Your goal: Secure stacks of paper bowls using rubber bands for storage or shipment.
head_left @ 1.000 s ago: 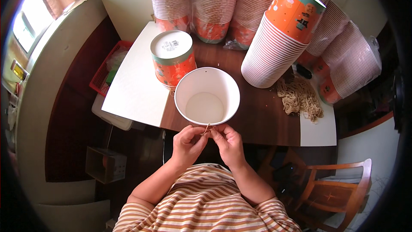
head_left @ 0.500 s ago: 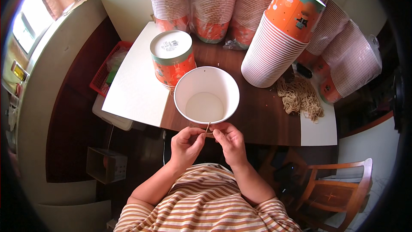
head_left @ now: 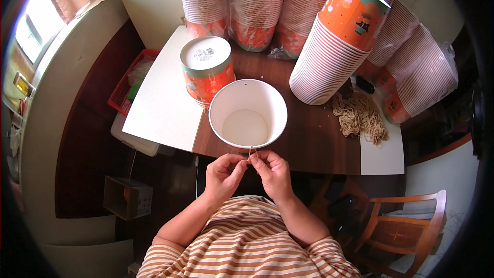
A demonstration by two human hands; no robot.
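A large white-lined paper bucket (head_left: pixel 246 127) stands upright, mouth up, at the table's near edge. A thin beige cord (head_left: pixel 250 152) comes over its near rim, and a small hole shows under the far rim. My left hand (head_left: pixel 224 175) pinches the cord just below the rim. Close beside it, my right hand (head_left: pixel 272 172) is closed on the cord too, its fingertips almost touching the left ones. A short piece of cord sticks up by the right fingers. Whether the cord is knotted is too small to tell.
Upside-down orange and green buckets (head_left: pixel 208 80) sit left of the open one. A tall leaning bucket stack (head_left: pixel 334 54) stands right, near a pile of beige cords (head_left: pixel 360 118). Plastic-wrapped stacks (head_left: pixel 257 10) line the back. A wooden chair (head_left: pixel 406 226) is at lower right.
My right hand has shifted slightly left and closer to my left fingertips, with the cord drawn between them. The bucket has hardly moved.
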